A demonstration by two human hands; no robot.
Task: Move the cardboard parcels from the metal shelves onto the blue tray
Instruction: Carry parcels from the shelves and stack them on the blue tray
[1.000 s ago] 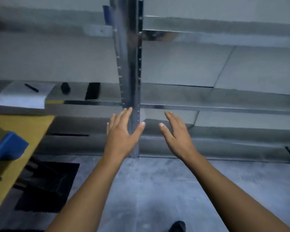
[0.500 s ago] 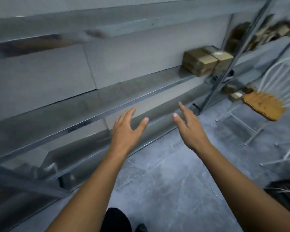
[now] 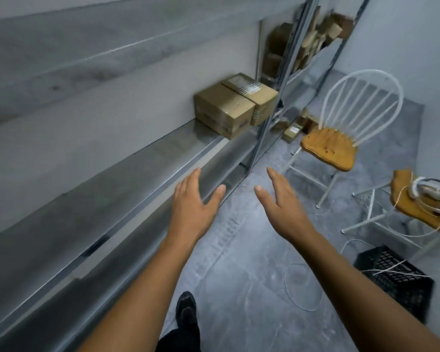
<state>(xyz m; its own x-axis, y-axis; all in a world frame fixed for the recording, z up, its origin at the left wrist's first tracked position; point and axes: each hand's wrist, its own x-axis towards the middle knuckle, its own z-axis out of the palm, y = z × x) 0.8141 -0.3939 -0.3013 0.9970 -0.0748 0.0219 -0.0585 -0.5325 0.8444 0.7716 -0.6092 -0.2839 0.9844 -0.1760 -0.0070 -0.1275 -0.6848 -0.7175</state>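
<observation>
Well, nearest to me, at the bottom of the frame, a dark shoe (image 3: 186, 311) stands on the grey floor and two bare forearms reach forward. The left hand (image 3: 191, 199) and the right hand (image 3: 282, 201) hang side by side in mid-frame, fingers straight and spread, palms turned toward each other, gripping nothing. The left is just by the front edge of the metal shelves (image 3: 112, 189); the right is over open floor. At the lower right sits a black crate (image 3: 394, 278) with loose white cord across it, and beyond it a white wire chair (image 3: 328, 148) with a wooden seat.

Farther along, in the upper middle of the frame, two cardboard parcels sit touching each other on the shelf board, close against the upright post (image 3: 272, 105). The nearer parcel (image 3: 224, 110) is plain; the farther parcel (image 3: 259, 97) carries a white label. Both are well apart from the hands. A small parcel (image 3: 292, 132) lies low down past the post, and the next bay holds more brown shapes, too blurred to name. The blue tray is nowhere in sight.

My guess is that these boxes are stiff, dry and not slippery, light to middling in weight, since their corners look square and uncrushed. I would take the nearer one first, with a flat palm on each opposite side, low down, and draw it off the shelf edge clear of the post.
</observation>
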